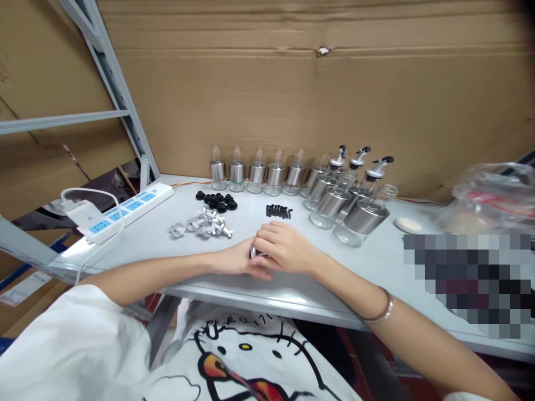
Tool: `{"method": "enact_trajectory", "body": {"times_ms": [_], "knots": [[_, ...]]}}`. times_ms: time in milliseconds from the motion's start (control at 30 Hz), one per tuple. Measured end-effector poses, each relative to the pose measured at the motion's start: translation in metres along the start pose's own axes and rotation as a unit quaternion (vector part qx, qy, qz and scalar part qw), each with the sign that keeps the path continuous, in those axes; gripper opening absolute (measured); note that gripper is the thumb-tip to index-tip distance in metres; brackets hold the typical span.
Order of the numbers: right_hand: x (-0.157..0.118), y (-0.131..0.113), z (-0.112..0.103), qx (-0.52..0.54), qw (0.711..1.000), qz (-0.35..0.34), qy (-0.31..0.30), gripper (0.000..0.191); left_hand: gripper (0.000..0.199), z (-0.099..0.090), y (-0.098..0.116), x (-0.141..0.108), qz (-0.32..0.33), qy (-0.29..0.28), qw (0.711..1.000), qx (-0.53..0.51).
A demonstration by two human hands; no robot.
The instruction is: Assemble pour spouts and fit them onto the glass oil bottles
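Note:
My left hand (242, 259) and my right hand (288, 245) meet above the front part of the grey table (301, 284). Between them is a small silver part (253, 252), mostly hidden by the fingers. Both hands close around it. Behind my left hand lies a pile of silver spout parts (209, 224), with black round stoppers (221, 203) beyond it. Several small black tubes (278, 211) lie just beyond my right hand.
Glass bottles with metal sleeves (275, 174) line the back; more stand at right, some with spouts (375, 169). A power strip (129, 211) lies left. A white oval object (408, 225) and plastic bag (493, 200) are at right.

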State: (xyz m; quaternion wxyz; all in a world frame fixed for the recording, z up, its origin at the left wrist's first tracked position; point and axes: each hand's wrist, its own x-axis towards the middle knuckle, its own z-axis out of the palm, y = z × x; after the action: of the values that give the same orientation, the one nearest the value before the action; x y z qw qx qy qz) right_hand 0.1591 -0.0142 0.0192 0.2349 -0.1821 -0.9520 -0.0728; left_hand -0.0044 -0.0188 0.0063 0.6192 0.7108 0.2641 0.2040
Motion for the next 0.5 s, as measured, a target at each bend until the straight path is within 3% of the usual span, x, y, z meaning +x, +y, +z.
{"method": "enact_trajectory", "body": {"times_ms": [100, 200, 333, 500], "knots": [[-0.004, 0.006, 0.001, 0.006, 0.999, 0.046, 0.02, 0.058, 0.029, -0.002, -0.002, -0.002, -0.014, -0.035, 0.999, -0.015], [-0.01, 0.012, -0.005, -0.001, 0.992, 0.109, 0.056, 0.058, 0.029, -0.008, -0.002, -0.005, 0.043, 0.025, 0.993, 0.111], [-0.011, 0.009, -0.01, 0.016, 0.991, 0.111, 0.073, 0.057, 0.027, -0.018, 0.001, -0.009, 0.138, 0.106, 0.925, 0.337], [-0.009, -0.002, -0.008, 0.07, 0.993, 0.071, 0.071, 0.044, 0.032, -0.028, 0.004, -0.01, 0.208, 0.148, 0.867, 0.428]]}}
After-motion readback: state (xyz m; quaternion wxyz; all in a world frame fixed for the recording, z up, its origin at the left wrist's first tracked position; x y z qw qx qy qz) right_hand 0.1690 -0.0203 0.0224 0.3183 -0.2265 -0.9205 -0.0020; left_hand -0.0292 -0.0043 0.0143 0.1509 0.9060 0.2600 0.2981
